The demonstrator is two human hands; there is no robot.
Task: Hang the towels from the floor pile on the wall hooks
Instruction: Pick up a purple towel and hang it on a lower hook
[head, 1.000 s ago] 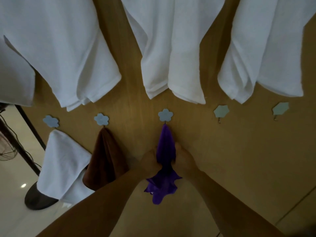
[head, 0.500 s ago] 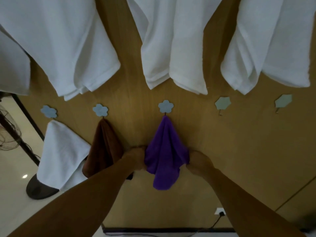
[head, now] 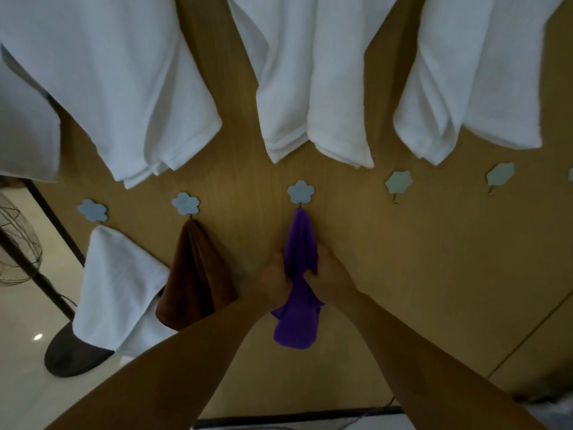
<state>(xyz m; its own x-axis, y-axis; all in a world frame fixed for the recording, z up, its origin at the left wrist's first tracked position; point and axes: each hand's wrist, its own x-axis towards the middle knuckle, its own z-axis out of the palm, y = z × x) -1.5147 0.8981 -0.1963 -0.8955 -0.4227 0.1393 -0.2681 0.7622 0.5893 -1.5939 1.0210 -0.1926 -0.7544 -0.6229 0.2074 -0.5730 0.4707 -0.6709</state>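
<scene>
A wooden wall (head: 434, 274) carries big white towels (head: 310, 88) along the top. Below, a small white towel (head: 117, 283), a brown towel (head: 195, 274) and a purple towel (head: 299, 243) hang from flower hooks (head: 300, 192). The left hand (head: 273, 283) and right hand (head: 331, 274), fingers curled, squeeze the purple towel's middle between them.

The purple towel (head: 300, 243) hid the fingers of my left hand (head: 273, 282) and right hand (head: 332, 273); the white towels (head: 313, 72) ran off the top edge, the fan (head: 18, 243) off the left.
</scene>
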